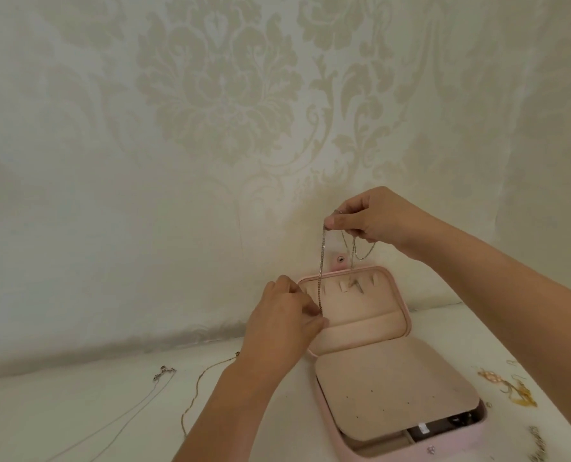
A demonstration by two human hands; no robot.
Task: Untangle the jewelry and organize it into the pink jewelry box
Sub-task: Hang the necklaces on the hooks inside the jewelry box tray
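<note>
The pink jewelry box lies open on the white table, its lid standing upright against the wall and a padded insert covering the base. My right hand is raised above the lid and pinches the top of a silver chain necklace. The chain hangs down in front of the lid's hooks. My left hand pinches the chain's lower end at the lid's pocket edge. More of the chain loops below my right hand.
On the table left of the box lie a gold chain and a thin silver necklace with a small pendant. A tangle of gold and pink jewelry lies to the right, and a silver piece near the bottom right. A patterned wall stands close behind.
</note>
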